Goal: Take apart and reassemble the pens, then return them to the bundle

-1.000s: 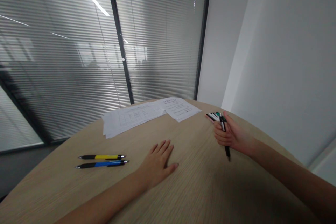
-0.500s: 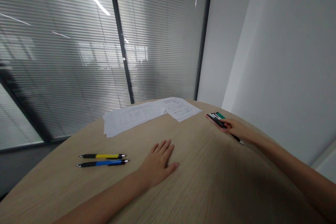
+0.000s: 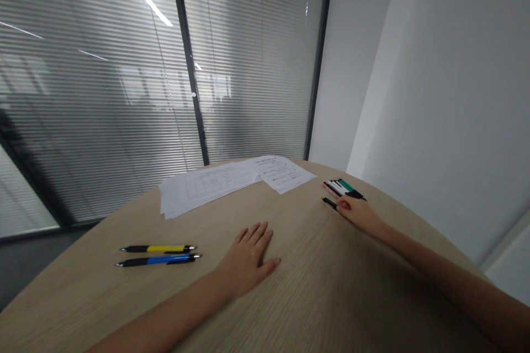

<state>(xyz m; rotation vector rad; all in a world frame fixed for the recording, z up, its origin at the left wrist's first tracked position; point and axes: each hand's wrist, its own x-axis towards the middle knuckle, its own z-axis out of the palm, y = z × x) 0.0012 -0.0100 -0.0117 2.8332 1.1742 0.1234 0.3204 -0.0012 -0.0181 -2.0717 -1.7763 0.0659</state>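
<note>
My left hand (image 3: 247, 258) lies flat on the light wood table (image 3: 331, 292), fingers spread and holding nothing. To its left lie a yellow-and-black retractable pen (image 3: 158, 249) and a blue-and-black retractable pen (image 3: 158, 260), side by side. My right hand (image 3: 358, 214) rests at the far right of the table with its fingers curled. Its fingertips touch a small stack of pens with green, white and black bodies (image 3: 342, 187). A black pen tip (image 3: 330, 203) sticks out to the left of those fingers, and the rest of that pen is hidden.
Two sheets of printed paper lie at the far edge: a wider stack (image 3: 207, 188) and an overlapping form (image 3: 285, 173). Behind the curved table edge stands a glass partition with slatted blinds (image 3: 103, 94). A white wall (image 3: 434, 77) rises on the right.
My right hand has moved from gripping an upright black pen to lying low, with the pen now pointing left. My left hand has not moved.
</note>
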